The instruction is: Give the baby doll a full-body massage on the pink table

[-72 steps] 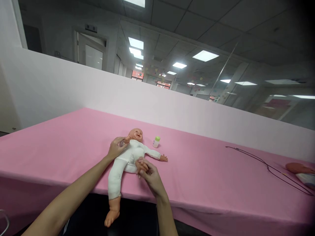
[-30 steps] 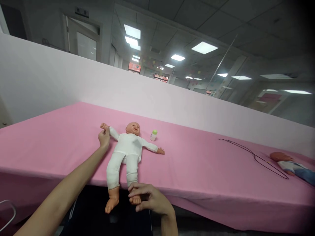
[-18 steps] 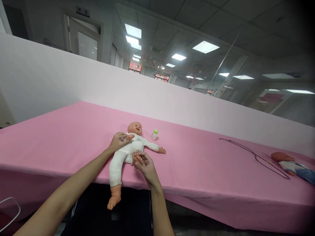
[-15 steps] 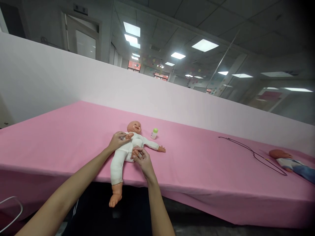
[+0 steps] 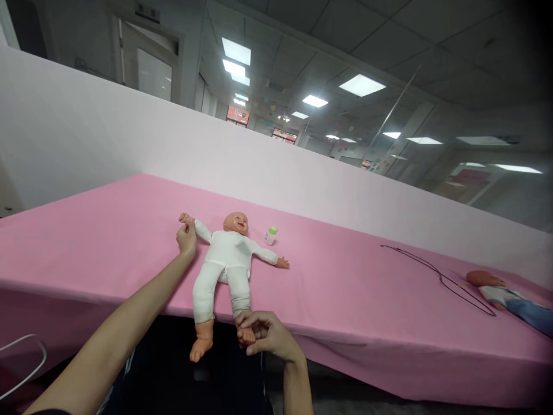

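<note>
A baby doll (image 5: 231, 248) in a white bodysuit lies on its back on the pink-covered table (image 5: 345, 288), its head toward the wall and its feet over the front edge. My left hand (image 5: 186, 237) is closed around the doll's arm on the left, near its wrist, and holds it stretched out sideways. At the front edge, my right hand (image 5: 268, 335) grips the doll's foot on the right between thumb and fingers, with that leg straight. The doll's other arm and leg lie free. A small bottle with a green cap (image 5: 271, 235) stands beside the doll's head.
A second doll (image 5: 510, 294) in a white top and blue trousers lies at the far right. Near it is a thin black cable (image 5: 436, 274). A low white wall (image 5: 259, 167) with glass above runs along the table's back. A white cable (image 5: 37, 369) hangs at lower left.
My left hand has swung the doll's arm from its chest outward to the left. My right hand has drawn the foot from the belly down to the table's edge, straightening the leg.
</note>
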The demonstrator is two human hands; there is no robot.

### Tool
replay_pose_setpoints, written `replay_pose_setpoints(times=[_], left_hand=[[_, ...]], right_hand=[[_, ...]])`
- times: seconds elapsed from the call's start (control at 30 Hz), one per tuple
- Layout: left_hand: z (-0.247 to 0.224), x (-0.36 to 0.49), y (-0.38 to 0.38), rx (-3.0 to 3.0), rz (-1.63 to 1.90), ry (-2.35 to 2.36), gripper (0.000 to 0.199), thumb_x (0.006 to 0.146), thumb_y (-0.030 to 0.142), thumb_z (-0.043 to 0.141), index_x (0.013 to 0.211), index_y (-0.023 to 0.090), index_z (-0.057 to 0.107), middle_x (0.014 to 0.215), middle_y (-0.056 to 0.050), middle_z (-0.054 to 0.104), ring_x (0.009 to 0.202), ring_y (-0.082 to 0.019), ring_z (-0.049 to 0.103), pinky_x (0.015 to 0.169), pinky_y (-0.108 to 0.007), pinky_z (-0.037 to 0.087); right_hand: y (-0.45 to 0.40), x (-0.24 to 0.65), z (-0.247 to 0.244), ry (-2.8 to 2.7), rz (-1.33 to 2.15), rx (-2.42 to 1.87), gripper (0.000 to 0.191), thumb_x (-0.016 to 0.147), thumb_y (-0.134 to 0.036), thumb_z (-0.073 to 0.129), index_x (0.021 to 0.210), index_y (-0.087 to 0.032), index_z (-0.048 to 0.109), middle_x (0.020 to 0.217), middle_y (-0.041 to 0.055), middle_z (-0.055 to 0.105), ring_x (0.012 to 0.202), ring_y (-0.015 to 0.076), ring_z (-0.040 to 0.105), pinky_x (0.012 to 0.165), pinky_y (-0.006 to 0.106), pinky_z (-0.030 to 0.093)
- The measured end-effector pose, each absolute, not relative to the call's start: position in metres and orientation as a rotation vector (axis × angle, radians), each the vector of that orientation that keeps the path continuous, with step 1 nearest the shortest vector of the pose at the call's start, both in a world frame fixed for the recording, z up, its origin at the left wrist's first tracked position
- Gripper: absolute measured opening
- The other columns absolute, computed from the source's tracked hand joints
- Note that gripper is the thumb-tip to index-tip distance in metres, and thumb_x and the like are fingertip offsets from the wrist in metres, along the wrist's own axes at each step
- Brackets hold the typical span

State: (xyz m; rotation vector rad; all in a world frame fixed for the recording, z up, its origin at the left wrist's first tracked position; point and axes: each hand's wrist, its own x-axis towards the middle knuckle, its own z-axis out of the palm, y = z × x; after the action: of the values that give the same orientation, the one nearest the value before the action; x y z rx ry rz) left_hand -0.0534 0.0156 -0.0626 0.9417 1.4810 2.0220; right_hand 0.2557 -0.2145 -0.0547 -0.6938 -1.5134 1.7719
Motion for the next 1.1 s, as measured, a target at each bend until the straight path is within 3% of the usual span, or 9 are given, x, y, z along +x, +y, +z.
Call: replay_pose_setpoints(times=[0.1, 0.3, 0.43, 0.5, 0.6, 0.67, 0.77, 0.9, 1.1], left_hand=[[-0.055, -0.041, 0.008, 1.130, 2.021, 1.366, 0.044, 0.091, 0.060, 0.061, 0.077, 0.019, 0.067, 0.073, -0.003, 0.067, 0.067, -0.019, 0.057, 0.063, -0.030, 0.043], [-0.050, -0.022, -0.012, 1.961, 1.733, 1.142, 0.025, 0.084, 0.045, 0.078, 0.098, 0.024, 0.081, 0.099, -0.006, 0.078, 0.092, -0.024, 0.066, 0.086, -0.036, 0.048], [-0.053, -0.024, -0.012, 2.030, 1.665, 1.146, 0.026, 0.084, 0.045, 0.078, 0.101, 0.026, 0.082, 0.101, -0.007, 0.078, 0.097, -0.025, 0.066, 0.089, -0.038, 0.048], [-0.054, -0.024, -0.010, 1.969, 1.686, 1.177, 0.027, 0.085, 0.046, 0.077, 0.100, 0.024, 0.081, 0.099, -0.007, 0.078, 0.092, -0.024, 0.066, 0.087, -0.037, 0.048], [-0.054, -0.024, -0.006, 1.715, 1.803, 1.222, 0.030, 0.085, 0.049, 0.075, 0.093, 0.020, 0.078, 0.090, -0.006, 0.076, 0.080, -0.021, 0.062, 0.077, -0.033, 0.048], [-0.053, -0.027, -0.002, 1.482, 1.902, 1.233, 0.036, 0.088, 0.053, 0.070, 0.083, 0.018, 0.073, 0.079, -0.004, 0.070, 0.071, -0.018, 0.058, 0.069, -0.030, 0.046], [-0.055, -0.037, 0.005, 1.123, 1.985, 1.329, 0.048, 0.090, 0.063, 0.063, 0.070, 0.019, 0.062, 0.065, 0.000, 0.058, 0.062, -0.015, 0.049, 0.059, -0.027, 0.039], [-0.057, -0.050, 0.014, 0.809, 2.022, 1.454, 0.054, 0.088, 0.070, 0.059, 0.067, 0.021, 0.058, 0.062, -0.001, 0.054, 0.060, -0.016, 0.049, 0.053, -0.027, 0.037], [-0.049, -0.037, 0.000, 1.316, 2.003, 1.230, 0.042, 0.086, 0.057, 0.070, 0.072, 0.018, 0.066, 0.069, -0.001, 0.063, 0.065, -0.015, 0.054, 0.062, -0.027, 0.044]], right_hand=[[-0.201, 0.245, -0.055, -1.457, 1.702, -0.608, 0.050, 0.054, -0.020, 0.103, 0.099, -0.023, 0.081, 0.120, 0.0075, 0.070, 0.101, 0.0229, 0.070, 0.079, 0.034, 0.061], [-0.166, 0.209, -0.035, -1.328, 1.365, -0.684, 0.040, 0.065, -0.030, 0.098, 0.099, -0.023, 0.078, 0.130, 0.0081, 0.067, 0.097, 0.0203, 0.070, 0.089, 0.036, 0.059], [-0.143, 0.191, -0.032, -1.231, 1.277, -0.759, 0.043, 0.063, -0.033, 0.098, 0.097, -0.021, 0.076, 0.134, 0.0107, 0.068, 0.123, 0.0258, 0.064, 0.096, 0.034, 0.056], [-0.140, 0.189, -0.033, -1.187, 1.288, -0.773, 0.044, 0.065, -0.035, 0.098, 0.100, -0.022, 0.076, 0.141, 0.0114, 0.064, 0.127, 0.0269, 0.062, 0.091, 0.032, 0.057], [-0.153, 0.199, -0.037, -1.205, 1.331, -0.725, 0.042, 0.068, -0.034, 0.097, 0.103, -0.024, 0.077, 0.143, 0.0097, 0.062, 0.114, 0.0232, 0.068, 0.084, 0.030, 0.058], [-0.169, 0.214, -0.042, -1.291, 1.406, -0.660, 0.043, 0.066, -0.033, 0.099, 0.104, -0.024, 0.079, 0.137, 0.0088, 0.065, 0.104, 0.0209, 0.070, 0.083, 0.031, 0.058], [-0.193, 0.240, -0.050, -1.511, 1.627, -0.604, 0.051, 0.056, -0.027, 0.104, 0.102, -0.024, 0.083, 0.123, 0.0089, 0.071, 0.105, 0.0231, 0.070, 0.086, 0.033, 0.059], [-0.208, 0.259, -0.062, -1.570, 1.766, -0.656, 0.053, 0.055, -0.017, 0.103, 0.103, -0.026, 0.085, 0.121, 0.0061, 0.070, 0.103, 0.0207, 0.072, 0.090, 0.032, 0.059], [-0.192, 0.239, -0.054, -1.404, 1.597, -0.589, 0.048, 0.058, -0.025, 0.102, 0.103, -0.028, 0.084, 0.125, 0.0066, 0.069, 0.105, 0.0241, 0.070, 0.084, 0.035, 0.062]])
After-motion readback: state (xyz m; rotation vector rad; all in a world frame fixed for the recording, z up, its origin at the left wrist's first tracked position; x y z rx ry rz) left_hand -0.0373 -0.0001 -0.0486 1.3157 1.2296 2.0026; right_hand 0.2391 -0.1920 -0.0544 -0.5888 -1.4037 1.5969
